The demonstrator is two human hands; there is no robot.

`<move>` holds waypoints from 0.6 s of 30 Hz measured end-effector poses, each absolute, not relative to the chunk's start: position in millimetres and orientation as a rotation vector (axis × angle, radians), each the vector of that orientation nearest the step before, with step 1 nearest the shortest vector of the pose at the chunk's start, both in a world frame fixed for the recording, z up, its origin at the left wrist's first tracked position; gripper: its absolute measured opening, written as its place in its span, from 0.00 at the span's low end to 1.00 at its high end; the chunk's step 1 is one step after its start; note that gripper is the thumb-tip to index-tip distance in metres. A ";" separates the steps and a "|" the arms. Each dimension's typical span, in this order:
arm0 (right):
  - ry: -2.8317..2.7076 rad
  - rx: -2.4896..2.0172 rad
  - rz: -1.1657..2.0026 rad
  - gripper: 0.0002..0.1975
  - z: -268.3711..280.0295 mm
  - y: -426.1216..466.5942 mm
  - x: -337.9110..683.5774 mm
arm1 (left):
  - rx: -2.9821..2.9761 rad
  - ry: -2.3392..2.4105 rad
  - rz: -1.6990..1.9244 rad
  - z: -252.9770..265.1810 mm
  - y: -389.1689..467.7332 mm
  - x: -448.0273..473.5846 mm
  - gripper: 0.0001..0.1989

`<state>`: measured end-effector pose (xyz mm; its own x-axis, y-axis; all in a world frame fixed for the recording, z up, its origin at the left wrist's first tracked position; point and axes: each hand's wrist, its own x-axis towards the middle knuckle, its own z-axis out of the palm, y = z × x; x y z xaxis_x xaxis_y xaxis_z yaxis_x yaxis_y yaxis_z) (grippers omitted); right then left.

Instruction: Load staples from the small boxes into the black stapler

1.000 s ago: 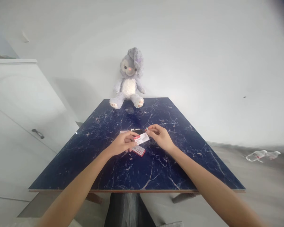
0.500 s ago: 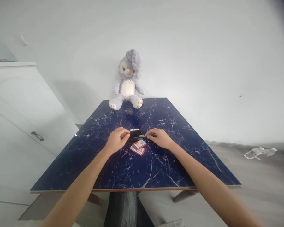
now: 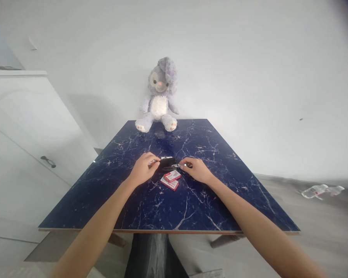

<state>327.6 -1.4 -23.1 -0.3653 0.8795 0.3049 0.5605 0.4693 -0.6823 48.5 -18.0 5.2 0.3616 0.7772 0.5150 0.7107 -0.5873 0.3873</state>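
A person has both arms over a dark blue table [image 3: 127,204] with white squiggly lines on it. The left hand [image 3: 142,169] has its thumb and fingers close together, and they pinch the left end of a small black thing [image 3: 167,163]. The black thing is near the middle of the table, right between the two hands. The right hand [image 3: 196,170] has its fingertips nearly closed too, and they hold the right end of a thin silver piece [image 3: 175,166]. The silver piece points left, along the front of the black thing. It is too small to tell if the two are joined. A bit of something white [image 3: 166,157] peeks out behind the black thing. Just in front of it, nearer the person, are two little red and white boxes. The upper box [image 3: 172,176] lies partly on top of the lower box [image 3: 169,183], and both sit a bit crooked. At the far end of the table sits a fluffy grey bunny toy [image 3: 159,106] with a white tummy, close to the wall [image 3: 234,77]. On the left is a white cupboard [image 3: 23,123] with a dark handle [image 3: 48,162]. Clear plastic bottles [image 3: 314,191] lie on the floor [image 3: 321,220] on the right.
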 end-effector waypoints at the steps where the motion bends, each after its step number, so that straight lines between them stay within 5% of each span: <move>1: -2.066 -1.190 0.636 0.07 -22.9 -1.9 326.9 | 2.514 1.361 1.011 6.3 -18.5 47.8 0.09; 10: -1.898 -1.565 0.478 0.12 -3.9 -4.0 336.8 | 2.439 1.413 0.681 6.1 -9.4 23.2 0.27; 18: -2.038 -1.394 0.487 0.39 -3.5 -31.3 304.2 | 2.405 1.370 0.771 -0.5 -13.9 40.8 0.25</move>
